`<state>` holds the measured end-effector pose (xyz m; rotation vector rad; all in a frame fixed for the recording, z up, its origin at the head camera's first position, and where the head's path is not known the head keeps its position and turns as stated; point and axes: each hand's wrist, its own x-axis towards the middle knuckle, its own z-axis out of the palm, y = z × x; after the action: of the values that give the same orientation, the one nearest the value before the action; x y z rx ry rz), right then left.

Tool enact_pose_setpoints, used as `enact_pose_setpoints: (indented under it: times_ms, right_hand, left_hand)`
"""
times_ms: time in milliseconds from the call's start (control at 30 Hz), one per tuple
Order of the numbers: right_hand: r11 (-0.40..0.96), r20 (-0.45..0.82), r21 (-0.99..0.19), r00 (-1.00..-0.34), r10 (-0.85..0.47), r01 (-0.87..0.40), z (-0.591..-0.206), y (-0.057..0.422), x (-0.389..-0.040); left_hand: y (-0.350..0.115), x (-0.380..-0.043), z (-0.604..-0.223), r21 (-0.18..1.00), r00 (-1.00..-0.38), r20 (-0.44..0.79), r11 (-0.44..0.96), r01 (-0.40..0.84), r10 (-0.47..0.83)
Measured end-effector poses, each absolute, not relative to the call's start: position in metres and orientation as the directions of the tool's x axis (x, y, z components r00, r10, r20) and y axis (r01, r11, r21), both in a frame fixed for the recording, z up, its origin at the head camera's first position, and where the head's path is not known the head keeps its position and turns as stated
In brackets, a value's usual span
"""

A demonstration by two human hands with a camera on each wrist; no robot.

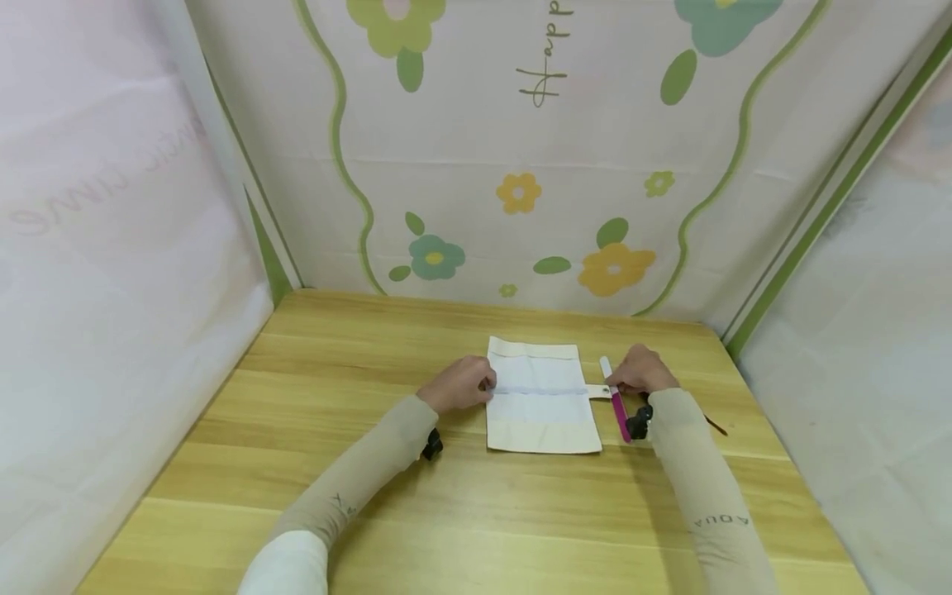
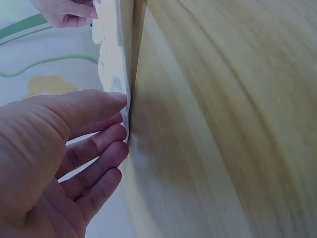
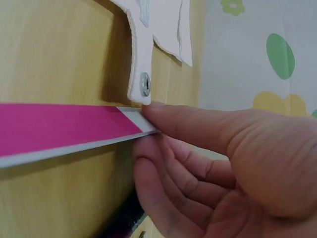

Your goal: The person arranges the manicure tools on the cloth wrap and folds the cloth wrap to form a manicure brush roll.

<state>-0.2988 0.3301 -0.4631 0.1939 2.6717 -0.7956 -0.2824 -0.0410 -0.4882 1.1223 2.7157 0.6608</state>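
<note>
Left grip (image 1: 459, 384) pinching white cloth (image 1: 539, 413) at edge; right grip (image 1: 643, 369) pinching magenta-white strip (image 1: 620, 411); forearms (image 1: 372, 471) extended.

Beyond the far edge of the wood-grained surface (image 1: 483, 512) a whitish cloth backdrop (image 1: 446, 124) hangs before me, printed with orange, teal and green flowers (image 1: 617, 268) between wavy green lines (image 1: 340, 91), while pale fabric walls (image 1: 111, 330) rise along the surface's left and right sides and soft light brightens its near part.
</note>
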Motion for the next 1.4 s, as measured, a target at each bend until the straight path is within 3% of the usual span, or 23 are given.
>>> enact_pose_setpoints:
  times_ms: [400,833,1000,1200,1400]
  right_hand:
    - [0.877,-0.278,-0.470,-0.960,-0.040,0.099,-0.436,0.322,-0.312]
    - [0.758,-0.208,-0.650,-0.973,-0.103,0.059,-0.421,0.256,-0.329]
    - [0.690,-0.193,-0.721,-0.975,-0.111,0.064,-0.425,0.225,-0.335]
    - [0.516,-0.172,-0.852,-0.978,-0.114,0.090,-0.438,0.194,-0.340]
    - [0.397,-0.069,-0.916,-0.997,-0.035,0.050,-0.454,0.174,-0.346]
  left_hand:
    - [-0.042,-0.294,-0.488,0.466,-0.745,-0.001,0.659,0.590,0.667]
    - [-0.046,-0.293,-0.495,0.496,-0.726,0.036,0.619,0.609,0.687]
    - [-0.044,-0.294,-0.493,0.501,-0.724,0.042,0.613,0.611,0.688]
    - [-0.044,-0.292,-0.493,0.508,-0.710,0.032,0.600,0.618,0.704]
    - [-0.043,-0.292,-0.493,0.535,-0.719,0.028,0.597,0.598,0.695]
